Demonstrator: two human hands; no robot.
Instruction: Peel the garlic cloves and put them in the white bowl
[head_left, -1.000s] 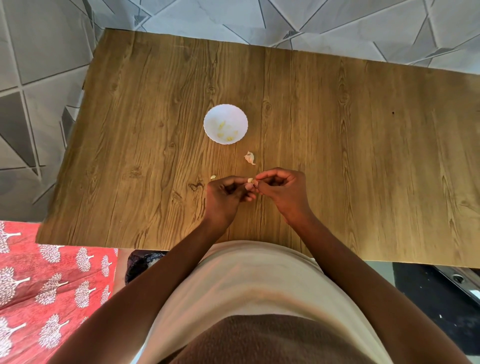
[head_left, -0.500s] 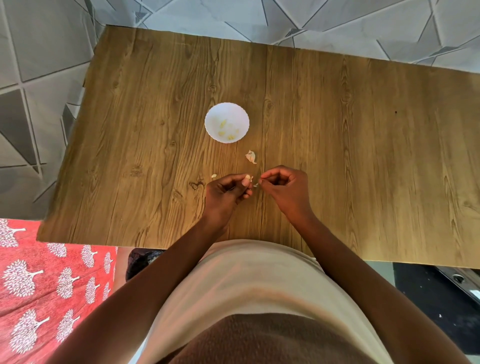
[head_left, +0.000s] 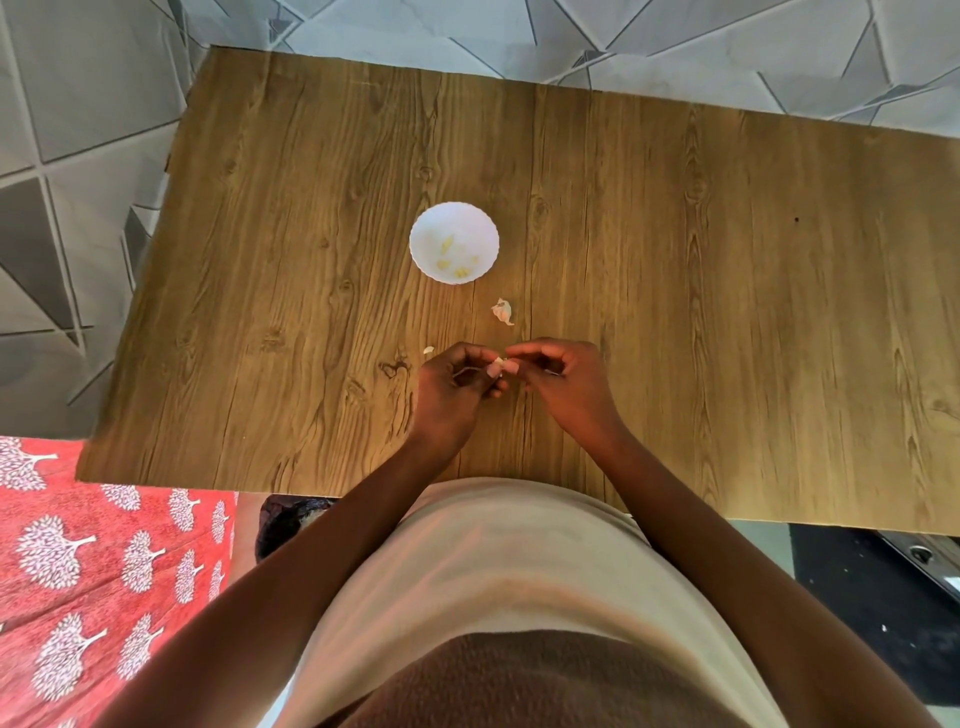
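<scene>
Both hands meet over the near middle of the wood-grain surface, fingertips drawn together on one small garlic clove. The left hand curls its fingers and thumb around the clove from one side; the right hand pinches at the same clove from the other, its knuckles bent and raised. The clove shows only as a pale, pinkish-white nub between the fingertips, too small to tell how much skin remains on it.

Just beyond the hands, slightly toward the right one, lies a crumpled, papery piece of garlic skin, off-white and curled at the edges. A smaller pale flake sits on the surface just beside the left hand's knuckles.

Farther out, past the skin and a little toward the left hand's side, stands the white bowl, round with a faintly scalloped rim and a smooth, glossy look. Inside it rest several peeled cloves, yellowish and lumpy, scattered across the bottom.
</scene>
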